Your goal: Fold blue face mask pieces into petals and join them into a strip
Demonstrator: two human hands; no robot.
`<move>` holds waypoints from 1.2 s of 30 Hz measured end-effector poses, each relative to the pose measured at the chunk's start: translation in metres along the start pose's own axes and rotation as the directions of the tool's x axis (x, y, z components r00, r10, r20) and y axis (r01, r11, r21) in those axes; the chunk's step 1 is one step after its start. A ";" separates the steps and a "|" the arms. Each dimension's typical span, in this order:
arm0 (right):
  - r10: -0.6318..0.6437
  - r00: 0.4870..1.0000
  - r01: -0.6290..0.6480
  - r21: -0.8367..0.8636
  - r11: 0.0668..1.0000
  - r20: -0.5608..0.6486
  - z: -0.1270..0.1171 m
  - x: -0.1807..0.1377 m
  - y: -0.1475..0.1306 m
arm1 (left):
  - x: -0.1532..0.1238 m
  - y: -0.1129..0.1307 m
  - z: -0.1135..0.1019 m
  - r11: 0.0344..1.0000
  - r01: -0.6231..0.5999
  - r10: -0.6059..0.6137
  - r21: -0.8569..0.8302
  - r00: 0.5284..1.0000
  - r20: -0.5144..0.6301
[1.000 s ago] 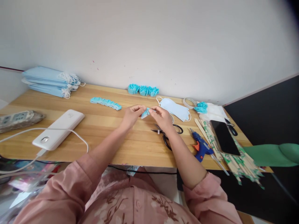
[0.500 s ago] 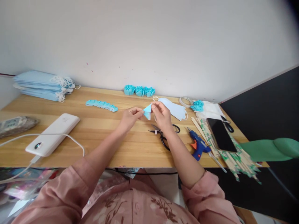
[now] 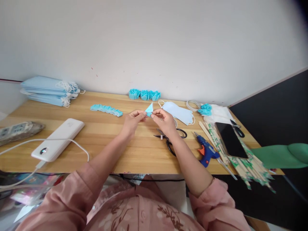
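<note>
My left hand [image 3: 132, 119] and my right hand [image 3: 162, 119] meet over the middle of the wooden table [image 3: 115, 147]. Both pinch a small folded piece of light blue mask fabric [image 3: 149, 109], which stands up as a pointed triangle between the fingertips. Black scissors [image 3: 171, 137] lie on the table just below my right hand. A flat blue face mask [image 3: 179, 112] lies just beyond that hand.
A pleated blue strip [image 3: 106, 110] and three blue fabric rosettes [image 3: 144, 94] lie further back. A stack of masks [image 3: 45, 90] sits far left, a white power bank [image 3: 58, 135] with cable left. A blue glue gun [image 3: 206, 150], wrapped chopsticks [image 3: 237, 156] and a phone [image 3: 231, 140] lie right.
The blue piece has gone from lying flat between the fingers to standing upright as a triangle. Both hands stayed together over the table's middle; the view shifted slightly.
</note>
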State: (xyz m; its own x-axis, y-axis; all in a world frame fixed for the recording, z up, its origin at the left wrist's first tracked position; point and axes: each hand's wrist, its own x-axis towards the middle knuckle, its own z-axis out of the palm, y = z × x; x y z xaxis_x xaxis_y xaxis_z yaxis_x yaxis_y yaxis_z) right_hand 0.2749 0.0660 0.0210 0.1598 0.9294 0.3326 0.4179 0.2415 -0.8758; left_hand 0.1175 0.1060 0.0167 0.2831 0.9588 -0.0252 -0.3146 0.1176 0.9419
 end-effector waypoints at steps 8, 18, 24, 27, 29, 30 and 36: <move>0.011 0.998 -0.014 -0.052 0.999 -0.054 -0.002 -0.001 -0.004 | -0.002 0.003 0.002 0.999 0.018 -0.018 0.035 1.000 -0.013; 0.024 0.998 -0.024 0.004 1.000 -0.052 -0.002 0.000 -0.001 | -0.003 0.003 0.003 0.980 -0.066 0.072 0.190 0.997 -0.022; 0.069 0.997 -0.070 0.137 0.988 0.017 -0.004 0.000 -0.008 | -0.004 0.001 0.004 0.951 -0.115 0.121 0.288 0.993 -0.003; 0.077 0.997 -0.076 0.129 0.989 -0.007 -0.002 0.000 -0.004 | -0.004 0.001 0.004 0.938 -0.130 0.136 0.323 0.991 0.004; 0.083 0.996 -0.078 0.126 0.989 -0.030 -0.001 0.001 0.000 | -0.004 0.001 0.004 0.938 -0.132 0.135 0.320 0.991 0.012; 0.087 0.995 -0.081 0.129 0.988 -0.040 0.000 0.001 0.002 | -0.004 0.001 0.005 0.942 -0.131 0.131 0.309 0.991 0.021; 0.100 0.993 -0.091 0.146 0.985 -0.057 0.000 0.001 0.000 | -0.004 -0.002 0.005 0.970 -0.104 0.084 0.218 0.991 0.101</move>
State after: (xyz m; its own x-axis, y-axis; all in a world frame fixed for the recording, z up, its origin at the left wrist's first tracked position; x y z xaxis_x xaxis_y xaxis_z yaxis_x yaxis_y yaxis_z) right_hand 0.2749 0.0667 0.0211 0.2513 0.9317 0.2624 0.2666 0.1939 -0.9441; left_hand 0.1218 0.1009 0.0168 0.3459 0.9341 0.0878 -0.1374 -0.0422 0.9896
